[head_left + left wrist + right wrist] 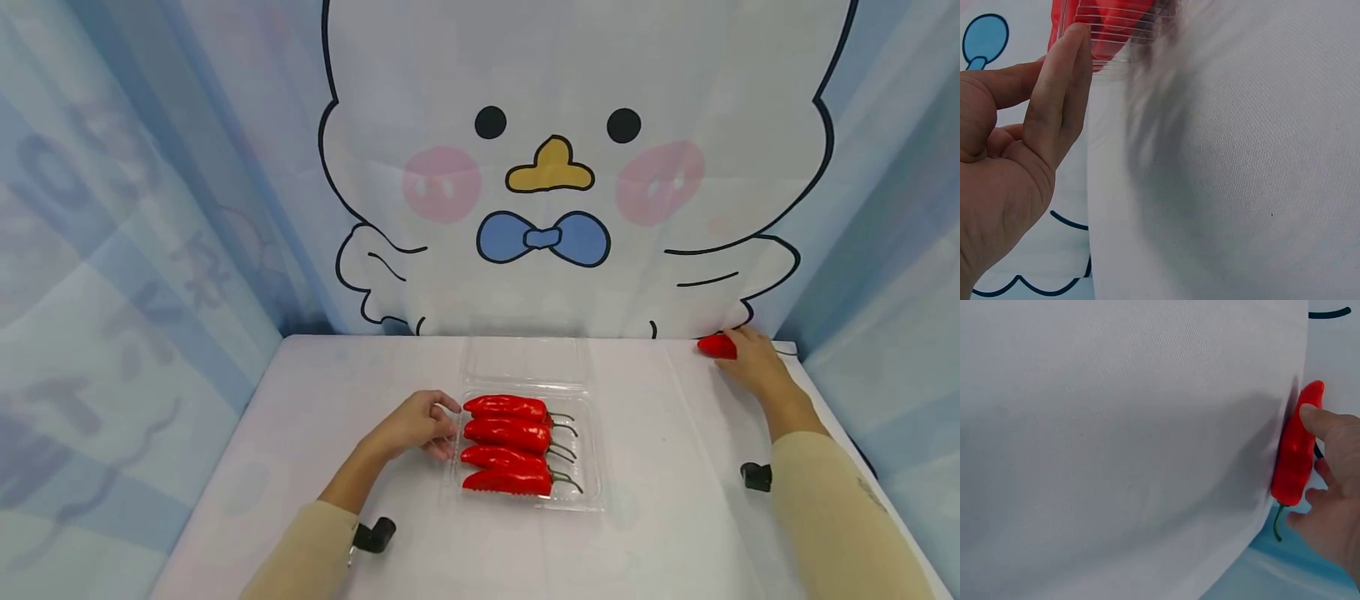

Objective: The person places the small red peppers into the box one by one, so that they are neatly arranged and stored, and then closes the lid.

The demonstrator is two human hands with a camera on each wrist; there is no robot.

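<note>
Several red chili peppers [506, 433] with green stems lie side by side in a clear plastic clamshell box [588, 492]. Its lid [525, 360] is folded back toward the far side. My left hand [420, 425] is at the box's left side, and in the left wrist view its fingers [1060, 87] touch the ribbed plastic wall. At the table's far right corner, my right hand [753, 362] holds a single red chili pepper [1297, 447]. The thumb lies across this pepper, whose green stem hangs free; the other fingers are partly hidden.
A white cloth covers the table [660, 467]. Behind it hangs a curtain [555, 292] with a cartoon bird, and blue curtains [112, 333] close off both sides. Black wrist-camera mounts [375, 535] stick out by both sleeves.
</note>
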